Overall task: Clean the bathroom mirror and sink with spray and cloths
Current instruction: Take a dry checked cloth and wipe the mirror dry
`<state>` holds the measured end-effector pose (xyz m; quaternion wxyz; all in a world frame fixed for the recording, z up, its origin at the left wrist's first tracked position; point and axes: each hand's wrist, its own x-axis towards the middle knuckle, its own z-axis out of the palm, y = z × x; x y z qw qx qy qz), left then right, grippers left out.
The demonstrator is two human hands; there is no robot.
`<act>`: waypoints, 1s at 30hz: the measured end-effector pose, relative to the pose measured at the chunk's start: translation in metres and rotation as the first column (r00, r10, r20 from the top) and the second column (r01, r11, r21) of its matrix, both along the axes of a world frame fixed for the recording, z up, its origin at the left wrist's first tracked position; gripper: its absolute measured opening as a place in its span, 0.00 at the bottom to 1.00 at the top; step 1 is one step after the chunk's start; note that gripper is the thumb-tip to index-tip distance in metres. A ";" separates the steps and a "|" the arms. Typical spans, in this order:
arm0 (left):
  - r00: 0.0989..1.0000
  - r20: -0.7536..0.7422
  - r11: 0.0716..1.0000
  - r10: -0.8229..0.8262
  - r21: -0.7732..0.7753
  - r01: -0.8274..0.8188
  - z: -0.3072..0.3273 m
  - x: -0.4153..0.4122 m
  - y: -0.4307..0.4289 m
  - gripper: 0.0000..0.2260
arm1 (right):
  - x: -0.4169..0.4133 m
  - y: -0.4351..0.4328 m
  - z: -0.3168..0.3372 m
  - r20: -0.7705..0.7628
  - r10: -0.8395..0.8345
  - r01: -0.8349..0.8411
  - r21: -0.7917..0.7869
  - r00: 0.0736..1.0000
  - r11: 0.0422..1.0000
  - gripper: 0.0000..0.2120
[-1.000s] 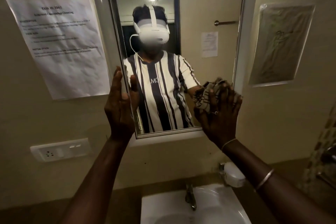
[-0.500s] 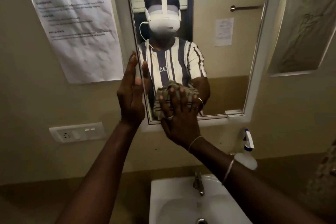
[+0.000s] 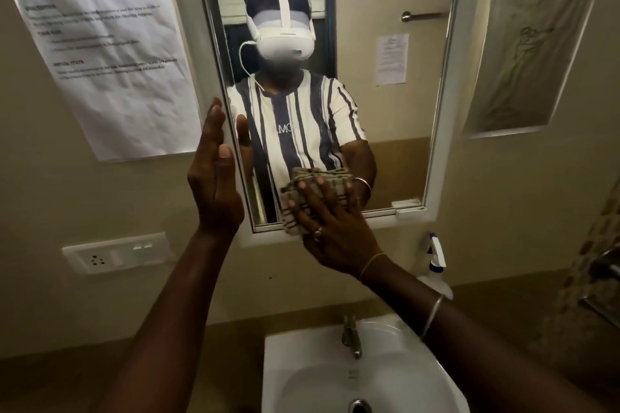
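A creased white paper notice (image 3: 100,54) hangs on the beige wall by the left edge of the white-framed wall mirror (image 3: 446,111), with a white switch-and-socket plate (image 3: 115,253) below it. The left hand (image 3: 216,178) is open and flat, fingers straight, resting against the mirror's left frame and holding nothing. At the mirror's bottom edge, left of centre, the right hand (image 3: 330,228) presses a bunched checked cloth (image 3: 295,208) flat to the glass, fingers spread over it. A white spray bottle with a blue nozzle (image 3: 436,265) stands upright below the mirror's bottom right corner, untouched. Beneath, the white ceramic sink (image 3: 285,362) with its metal tap (image 3: 352,335) looks dry. The mirror wipe seems near its lowest strip; the sink appears not yet begun.
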<state>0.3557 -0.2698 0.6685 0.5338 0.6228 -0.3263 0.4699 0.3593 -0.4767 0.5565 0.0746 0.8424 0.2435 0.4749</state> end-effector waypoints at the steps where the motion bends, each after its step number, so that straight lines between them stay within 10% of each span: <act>1: 1.000 -0.002 1.000 -0.004 0.001 0.004 0.001 -0.001 -0.001 0.20 | 0.000 -0.014 -0.003 0.012 -0.027 0.026 0.032 1.000 0.999 0.31; 13: 0.996 0.038 0.997 -0.075 -0.009 0.075 0.005 -0.008 -0.010 0.19 | -0.007 -0.051 -0.029 -0.026 -0.192 0.191 0.303 0.981 0.934 0.32; 30: 0.958 -0.136 0.966 -0.253 -0.090 0.243 0.005 -0.012 0.012 0.21 | -0.002 0.087 -0.040 -0.098 0.056 -0.056 0.004 0.994 0.998 0.35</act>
